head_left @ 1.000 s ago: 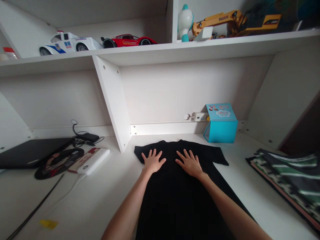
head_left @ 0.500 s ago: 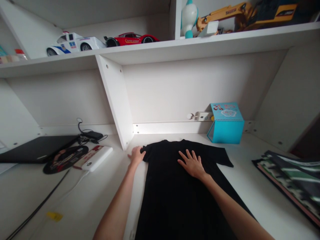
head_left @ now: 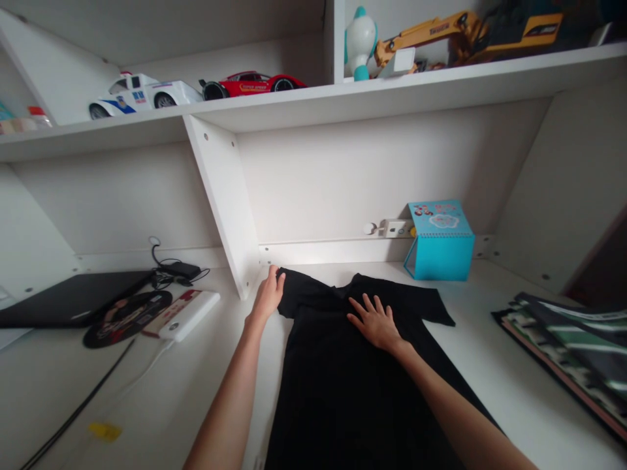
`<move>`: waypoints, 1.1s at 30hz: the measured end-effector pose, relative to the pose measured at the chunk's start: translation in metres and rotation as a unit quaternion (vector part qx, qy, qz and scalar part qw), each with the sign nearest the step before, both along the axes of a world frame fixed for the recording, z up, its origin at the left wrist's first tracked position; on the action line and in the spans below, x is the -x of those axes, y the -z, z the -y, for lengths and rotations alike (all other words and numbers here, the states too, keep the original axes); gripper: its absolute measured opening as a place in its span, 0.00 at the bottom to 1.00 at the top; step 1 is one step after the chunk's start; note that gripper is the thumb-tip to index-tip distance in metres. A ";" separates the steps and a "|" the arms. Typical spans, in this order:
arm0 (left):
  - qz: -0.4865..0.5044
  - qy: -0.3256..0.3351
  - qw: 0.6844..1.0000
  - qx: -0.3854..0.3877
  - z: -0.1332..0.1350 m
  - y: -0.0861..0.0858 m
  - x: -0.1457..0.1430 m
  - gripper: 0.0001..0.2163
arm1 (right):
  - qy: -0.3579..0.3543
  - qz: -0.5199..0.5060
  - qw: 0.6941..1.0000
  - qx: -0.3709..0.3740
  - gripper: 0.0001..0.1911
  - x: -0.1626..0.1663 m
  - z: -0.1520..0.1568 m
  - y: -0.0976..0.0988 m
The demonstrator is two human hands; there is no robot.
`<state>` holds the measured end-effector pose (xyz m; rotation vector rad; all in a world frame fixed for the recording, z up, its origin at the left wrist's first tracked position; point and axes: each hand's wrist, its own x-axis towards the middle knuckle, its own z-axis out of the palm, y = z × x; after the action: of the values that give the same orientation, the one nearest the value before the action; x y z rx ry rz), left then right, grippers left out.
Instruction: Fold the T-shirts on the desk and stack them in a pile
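Observation:
A black T-shirt (head_left: 353, 385) lies flat on the white desk (head_left: 186, 391), its neck toward the back wall. My left hand (head_left: 268, 297) pinches the edge of the shirt's left sleeve near the upright shelf divider (head_left: 223, 202), and the sleeve is drawn toward the back. My right hand (head_left: 376, 323) rests flat on the chest of the shirt, just below the collar, with its fingers spread.
A blue box (head_left: 439, 241) stands behind the shirt on the right. Folded green striped cloth (head_left: 568, 352) lies at the far right. On the left are a white power bank (head_left: 185, 314), a round black pad (head_left: 125, 318), a closed laptop (head_left: 68, 297) and cables. Toy cars and a toy excavator sit on the shelf above.
My left hand left the shirt's chest, went to the left sleeve, took hold of its edge and pulled it back toward the wall. My right hand stayed pressed on the shirt.

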<state>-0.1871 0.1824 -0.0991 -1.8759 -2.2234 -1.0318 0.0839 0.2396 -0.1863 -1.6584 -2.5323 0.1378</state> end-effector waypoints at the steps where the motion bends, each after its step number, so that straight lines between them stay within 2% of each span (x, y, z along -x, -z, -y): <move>1: 0.002 -0.003 1.000 -0.007 0.001 -0.003 0.000 0.10 | 0.000 -0.001 1.000 0.001 0.31 0.000 0.000 0.000; 5: -0.001 -0.036 0.999 0.017 0.000 -0.007 0.005 0.11 | 0.000 -0.003 1.000 0.003 0.31 0.000 0.000 -0.001; 7: -0.009 -0.086 0.996 0.031 0.002 -0.008 0.013 0.13 | 0.000 -0.003 1.000 0.004 0.31 0.000 0.001 -0.001; 11: 0.014 -0.227 0.973 0.050 0.009 -0.008 0.036 0.15 | 0.001 -0.004 1.000 0.004 0.31 -0.001 0.001 -0.002; 13: 0.023 -0.255 0.965 0.063 0.011 -0.007 0.042 0.17 | 0.000 -0.005 1.000 0.004 0.31 0.000 0.000 -0.001; 14: 0.021 -0.248 0.966 0.066 0.010 -0.006 0.041 0.17 | 0.000 -0.005 1.000 0.005 0.31 0.000 0.000 -0.001; 17: -0.006 -0.158 0.985 0.071 0.004 -0.001 0.018 0.15 | 0.000 -0.003 1.000 0.005 0.31 0.000 -0.001 -0.001; 20: -0.045 0.015 0.994 0.102 -0.004 0.009 -0.025 0.16 | 0.001 -0.002 1.000 0.001 0.31 0.001 0.000 -0.001; 22: -0.067 0.121 0.976 0.167 -0.007 0.021 -0.053 0.20 | 0.002 0.000 1.000 -0.001 0.31 0.000 0.000 -0.001; 23: -0.075 0.152 0.963 0.209 -0.008 0.027 -0.064 0.22 | 0.002 0.002 1.000 -0.002 0.31 0.000 0.000 -0.001; 25: -0.088 0.168 0.944 0.269 -0.009 0.041 -0.077 0.26 | 0.002 0.004 1.000 -0.002 0.31 0.000 0.000 -0.001; 27: -0.097 0.154 0.944 0.276 -0.011 0.052 -0.077 0.28 | 0.001 0.006 1.000 -0.003 0.31 0.000 0.000 -0.001; 29: -0.100 0.113 0.954 0.259 -0.014 0.059 -0.066 0.30 | 0.003 0.010 1.000 -0.003 0.31 0.000 -0.001 0.000; 33: -0.071 -0.075 0.956 0.275 -0.020 0.061 -0.037 0.32 | 0.002 0.013 1.000 -0.005 0.31 0.000 -0.001 0.001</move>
<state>-0.1497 0.2024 -0.1599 -1.8285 -2.7017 -0.2498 0.0838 0.2408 -0.1872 -1.6716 -2.5454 0.1039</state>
